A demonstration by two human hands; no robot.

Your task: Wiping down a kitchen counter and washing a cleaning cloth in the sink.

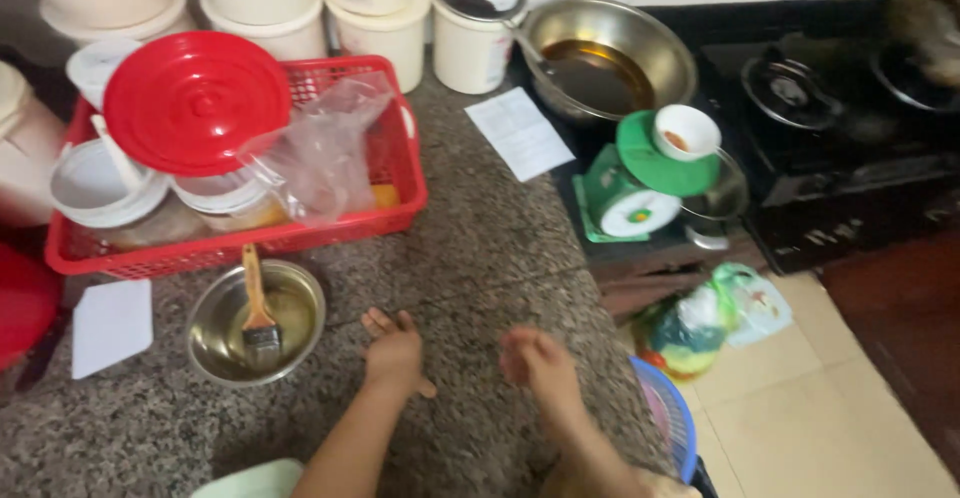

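Both hands are laid on the speckled granite surface (480, 248) near the middle of the view; nothing is gripped by either. The left hand (395, 355) is rested with fingers loosely curled, close to a small steel bowl (256, 322) just to its left but apart from it; the right hand (537, 362) is blurred, so it cannot be told whether it is open or closed, though no object is seen in it. The moment is judged to be a pause between handling steps; a reach to the left would be called for if the bowl were to be taken. The bowl is seen as round, shiny and shallow, with a thin oily film inside; a wooden-handled brush (257, 316) is laid in it, bristles toward the near side. Farther off, a red basket (400, 173) of lidded containers is set; a green kitchen scale (640, 183) stands to the right.
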